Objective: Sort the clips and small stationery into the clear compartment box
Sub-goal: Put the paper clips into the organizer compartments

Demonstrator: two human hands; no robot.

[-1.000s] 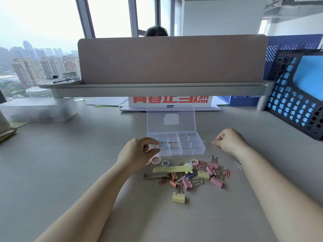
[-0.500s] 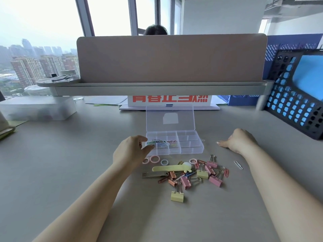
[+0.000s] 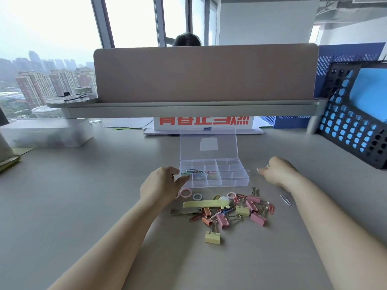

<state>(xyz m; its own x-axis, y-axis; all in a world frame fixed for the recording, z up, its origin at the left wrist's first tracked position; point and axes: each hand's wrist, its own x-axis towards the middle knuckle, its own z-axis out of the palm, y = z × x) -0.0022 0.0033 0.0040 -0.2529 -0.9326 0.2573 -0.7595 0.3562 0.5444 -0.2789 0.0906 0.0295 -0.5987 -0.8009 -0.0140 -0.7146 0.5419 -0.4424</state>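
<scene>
clear compartment box [image 3: 234, 179] lies open on the desk [image 3: 83, 206], just right of the left hand [image 3: 161, 185]. left hand: fingers curled, thumb at the box's front-left corner; whether it holds anything cannot be told. paper clips [image 3: 191, 171] lie in the compartment nearest this thumb. binder clips [image 3: 242, 210] lie between the forearms. right hand [image 3: 278, 173]: loosely curled, resting on the desk; contents cannot be told.

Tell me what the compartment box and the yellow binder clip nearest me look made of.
Compartment box: probably clear hard plastic, glossy; the desk shows through it. Yellow binder clip: likely painted metal, matte pastel body with bare wire handles.
</scene>
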